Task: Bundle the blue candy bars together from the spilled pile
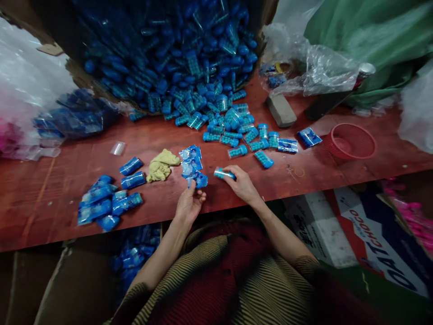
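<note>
My left hand [190,203] pinches the near end of a blue printed plastic sleeve [199,180] between thumb and fingers. More such sleeves [191,155] lie overlapped in a short row just beyond it. In my right hand [241,184] is a small clear tube [223,174] of turquoise balls, lying roughly level above the table with its left end sticking out. A crumpled yellow cloth [163,164] rests left of the sleeves. Farther left lie two rolled blue sleeves [131,174] and a pile of tubes wrapped in blue sleeves [104,203].
A large carton [79,74] spills many blue-capped tubes [233,119] onto the red table [67,180]. On the right are a grey block [280,109], a dark-handled tool [331,99] and a red plastic basket [352,141]. An open box [57,280] stands below the front edge.
</note>
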